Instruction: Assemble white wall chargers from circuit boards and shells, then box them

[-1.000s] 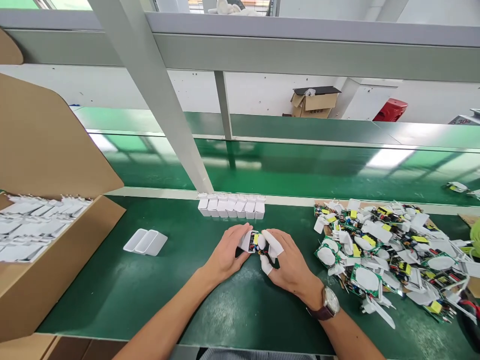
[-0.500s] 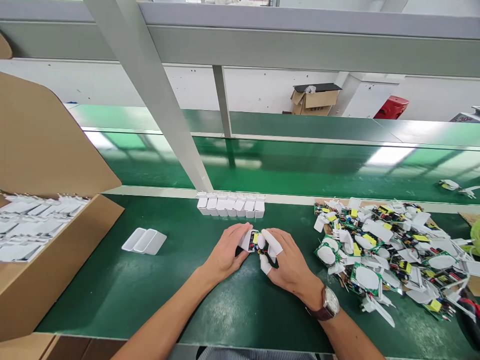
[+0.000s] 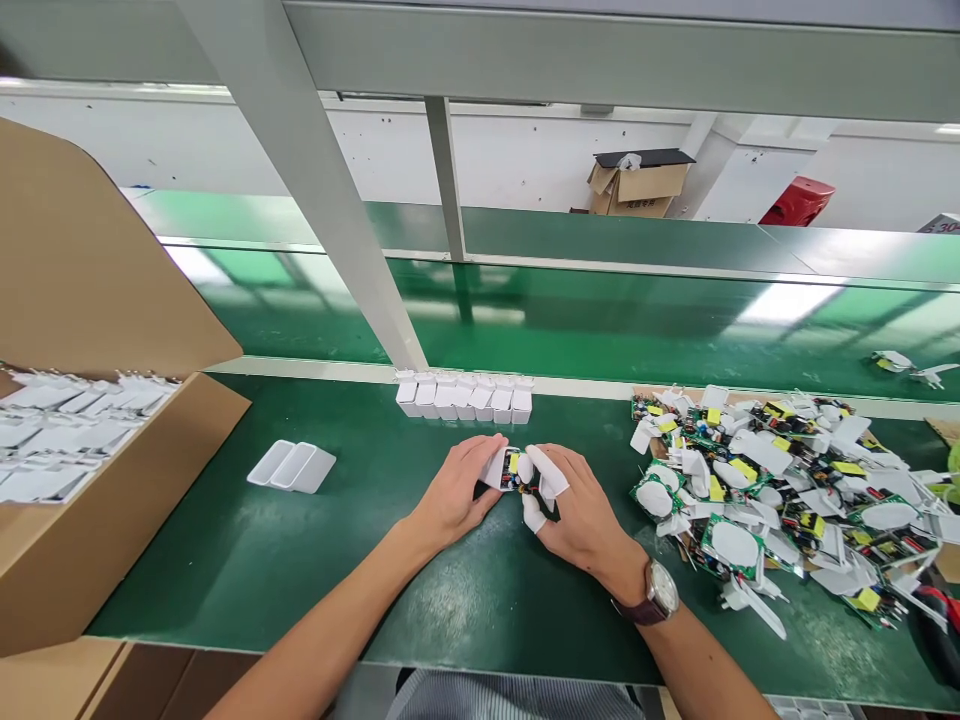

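View tipped downward; hands grip boxy white plastic shell, knobbly circuit board.

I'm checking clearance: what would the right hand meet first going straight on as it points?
The right hand would likely meet the small circuit assembly first, with the left hand beyond; depth is unclear.

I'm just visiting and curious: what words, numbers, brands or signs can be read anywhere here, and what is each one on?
"30": on the carton at the far right edge, possibly cut off.
Too blurred to read: dark characters on the open cardboard box at the back.
Too small to read: any markings on the wristwatch or the handheld circuit board.
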`<act>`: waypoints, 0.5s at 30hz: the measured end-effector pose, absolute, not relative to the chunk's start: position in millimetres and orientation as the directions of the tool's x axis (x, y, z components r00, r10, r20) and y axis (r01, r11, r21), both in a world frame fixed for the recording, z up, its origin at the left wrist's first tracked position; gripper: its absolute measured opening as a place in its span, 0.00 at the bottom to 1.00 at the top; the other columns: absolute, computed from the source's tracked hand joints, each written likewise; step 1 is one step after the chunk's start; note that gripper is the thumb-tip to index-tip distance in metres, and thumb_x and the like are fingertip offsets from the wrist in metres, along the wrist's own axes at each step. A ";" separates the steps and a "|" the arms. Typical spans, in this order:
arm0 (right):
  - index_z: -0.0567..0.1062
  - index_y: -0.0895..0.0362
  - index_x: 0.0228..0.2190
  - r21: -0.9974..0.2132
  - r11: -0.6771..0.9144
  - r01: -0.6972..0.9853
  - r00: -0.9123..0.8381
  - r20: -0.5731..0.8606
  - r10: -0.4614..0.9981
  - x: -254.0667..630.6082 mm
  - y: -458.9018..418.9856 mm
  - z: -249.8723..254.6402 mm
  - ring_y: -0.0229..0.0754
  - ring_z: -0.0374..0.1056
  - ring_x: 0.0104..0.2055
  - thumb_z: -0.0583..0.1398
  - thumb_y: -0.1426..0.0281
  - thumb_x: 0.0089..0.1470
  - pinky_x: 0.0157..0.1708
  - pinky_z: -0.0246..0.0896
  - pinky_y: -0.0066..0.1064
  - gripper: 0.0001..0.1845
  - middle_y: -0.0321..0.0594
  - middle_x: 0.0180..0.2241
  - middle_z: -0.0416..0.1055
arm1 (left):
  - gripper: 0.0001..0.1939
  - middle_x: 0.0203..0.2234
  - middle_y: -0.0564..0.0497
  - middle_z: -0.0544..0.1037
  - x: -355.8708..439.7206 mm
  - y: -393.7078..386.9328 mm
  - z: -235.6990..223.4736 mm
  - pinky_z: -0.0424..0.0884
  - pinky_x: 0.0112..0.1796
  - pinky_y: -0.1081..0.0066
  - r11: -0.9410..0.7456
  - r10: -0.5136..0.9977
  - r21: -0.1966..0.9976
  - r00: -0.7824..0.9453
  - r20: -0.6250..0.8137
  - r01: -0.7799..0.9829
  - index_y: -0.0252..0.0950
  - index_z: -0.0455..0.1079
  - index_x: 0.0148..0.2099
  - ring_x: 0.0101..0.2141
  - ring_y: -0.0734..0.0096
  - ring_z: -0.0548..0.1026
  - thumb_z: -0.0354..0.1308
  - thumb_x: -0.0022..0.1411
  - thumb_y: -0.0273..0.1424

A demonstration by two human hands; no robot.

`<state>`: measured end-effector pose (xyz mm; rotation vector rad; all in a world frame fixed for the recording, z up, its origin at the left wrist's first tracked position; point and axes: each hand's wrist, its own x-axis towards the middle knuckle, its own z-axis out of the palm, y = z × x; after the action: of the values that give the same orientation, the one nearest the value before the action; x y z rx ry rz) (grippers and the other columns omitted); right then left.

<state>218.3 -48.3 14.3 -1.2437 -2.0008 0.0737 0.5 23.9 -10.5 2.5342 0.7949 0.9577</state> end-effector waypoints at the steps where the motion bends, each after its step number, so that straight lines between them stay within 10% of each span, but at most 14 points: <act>1: 0.50 0.55 0.69 -0.421 0.521 0.742 -0.232 0.569 0.789 218.4 -48.4 14.3 0.56 0.67 0.57 0.57 0.78 0.58 0.54 0.70 0.55 0.41 0.52 0.53 0.70 | 0.38 0.58 0.37 0.73 0.7 23.8 -9.9 0.72 0.56 0.48 -0.795 0.599 0.466 0.620 0.507 0.388 0.41 0.46 0.74 0.59 0.50 0.71 0.59 0.69 0.30; 15: 0.57 0.56 0.66 -0.462 0.554 0.693 -0.268 0.549 0.792 220.7 -47.8 11.0 0.56 0.67 0.59 0.60 0.73 0.61 0.56 0.70 0.54 0.34 0.54 0.56 0.71 | 0.39 0.60 0.39 0.73 5.1 18.6 -9.0 0.69 0.59 0.48 -0.757 0.624 0.556 0.635 0.456 0.344 0.43 0.47 0.73 0.60 0.51 0.71 0.61 0.68 0.31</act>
<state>220.7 -47.8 11.0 -1.1922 -2.0226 0.1648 5.1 18.6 -9.0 2.4370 0.7637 0.9060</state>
